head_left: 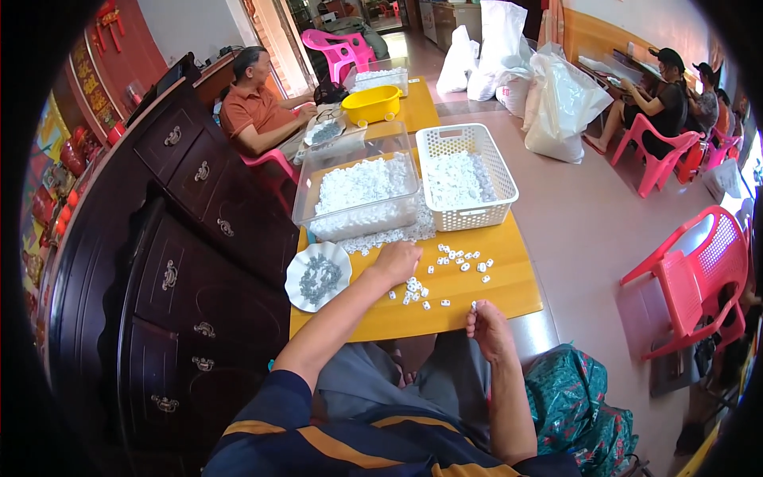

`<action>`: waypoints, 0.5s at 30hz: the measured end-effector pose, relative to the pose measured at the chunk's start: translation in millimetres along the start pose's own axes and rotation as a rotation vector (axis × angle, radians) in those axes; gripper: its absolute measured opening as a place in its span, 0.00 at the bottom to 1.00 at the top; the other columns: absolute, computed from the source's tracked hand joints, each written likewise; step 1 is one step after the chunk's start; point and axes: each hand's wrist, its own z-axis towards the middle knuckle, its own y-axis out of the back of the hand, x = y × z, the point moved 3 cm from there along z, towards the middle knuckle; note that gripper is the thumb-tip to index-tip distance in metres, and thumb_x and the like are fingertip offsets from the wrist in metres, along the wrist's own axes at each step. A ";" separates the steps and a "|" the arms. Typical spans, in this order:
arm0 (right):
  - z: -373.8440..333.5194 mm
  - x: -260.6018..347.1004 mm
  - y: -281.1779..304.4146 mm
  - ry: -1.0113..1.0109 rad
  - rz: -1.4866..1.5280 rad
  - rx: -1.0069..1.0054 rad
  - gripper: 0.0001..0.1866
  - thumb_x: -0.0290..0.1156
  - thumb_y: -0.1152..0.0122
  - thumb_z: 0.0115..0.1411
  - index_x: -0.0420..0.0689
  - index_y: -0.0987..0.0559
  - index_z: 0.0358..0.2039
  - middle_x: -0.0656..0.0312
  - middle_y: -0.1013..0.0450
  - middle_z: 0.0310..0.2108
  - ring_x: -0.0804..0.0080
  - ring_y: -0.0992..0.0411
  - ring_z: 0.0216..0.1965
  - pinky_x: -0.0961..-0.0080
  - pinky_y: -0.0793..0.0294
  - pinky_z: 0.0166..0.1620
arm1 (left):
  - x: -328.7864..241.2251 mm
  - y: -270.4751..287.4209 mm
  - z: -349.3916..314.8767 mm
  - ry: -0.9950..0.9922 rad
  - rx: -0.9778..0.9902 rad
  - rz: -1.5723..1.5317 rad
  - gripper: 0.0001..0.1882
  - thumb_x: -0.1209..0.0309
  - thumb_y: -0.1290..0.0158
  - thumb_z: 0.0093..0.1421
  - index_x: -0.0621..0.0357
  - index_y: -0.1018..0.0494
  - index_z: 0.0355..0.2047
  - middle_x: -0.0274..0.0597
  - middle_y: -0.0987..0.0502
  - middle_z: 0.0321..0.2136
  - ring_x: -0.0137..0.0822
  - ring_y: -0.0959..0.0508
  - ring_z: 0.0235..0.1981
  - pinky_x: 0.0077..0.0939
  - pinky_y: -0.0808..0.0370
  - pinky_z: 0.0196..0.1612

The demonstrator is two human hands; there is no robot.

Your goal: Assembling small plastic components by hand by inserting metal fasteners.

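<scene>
Small white plastic pieces [457, 258] lie scattered on the yellow wooden bench [509, 290], blocky and all alike as far as the head view shows, too tiny for their exact form to be made out. One more white piece [474, 304] sits pinched at the fingertips of the right hand [489, 326], which hovers at the near edge of the bench, curled closed around that bit; how much of it is in the grip is hidden by the fingers. The left hand [395, 261] rests farther in, knuckles up and fingers bent down over the loose heap [389, 236] spilling from under the clear bin; its fingertips are covered by the back of the hand, so I cannot tell whether it grips anything. That clear plastic bin [358, 195] holds a deep layer of the same white pieces, and just beside it a white slotted basket [465, 179] holds more. A white scalloped dish [318, 276] near the left forearm carries a small pile of grey parts, blurred into one mass. Beyond, a yellow bowl [371, 103] stands on the far end of the bench, where a seated person in an orange shirt [254, 107] leans on it. Dark wooden drawers [199, 238] run along the left, partly lost in the rim's black edge. A red plastic chair [699, 274] on the right is cut off by the curve of the lens.
</scene>
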 end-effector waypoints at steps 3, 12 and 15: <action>0.2 0.2 -0.6 0.012 -0.008 0.006 0.09 0.38 0.49 0.68 0.48 0.27 0.33 0.68 0.28 0.24 0.79 0.30 0.24 0.80 0.29 0.30 | -2.2 2.2 2.3 -0.036 0.030 0.100 0.04 0.74 0.47 0.52 0.59 0.23 0.26 0.50 0.20 0.29 0.52 0.19 0.35 0.48 0.22 0.37; 0.3 -1.3 -4.4 0.005 -0.002 0.017 0.10 0.39 0.48 0.69 0.48 0.27 0.32 0.67 0.28 0.23 0.79 0.30 0.23 0.81 0.30 0.29 | -14.2 15.1 19.5 0.002 0.300 0.234 0.07 0.72 0.44 0.47 0.62 0.21 0.25 0.54 0.18 0.31 0.52 0.18 0.36 0.46 0.21 0.40; -0.4 -0.3 -3.6 0.030 -0.017 0.009 0.11 0.40 0.48 0.69 0.48 0.27 0.32 0.67 0.28 0.22 0.78 0.30 0.23 0.80 0.29 0.29 | -20.1 20.2 20.3 0.028 0.342 0.210 0.08 0.71 0.44 0.48 0.62 0.20 0.27 0.55 0.18 0.32 0.52 0.18 0.37 0.46 0.21 0.41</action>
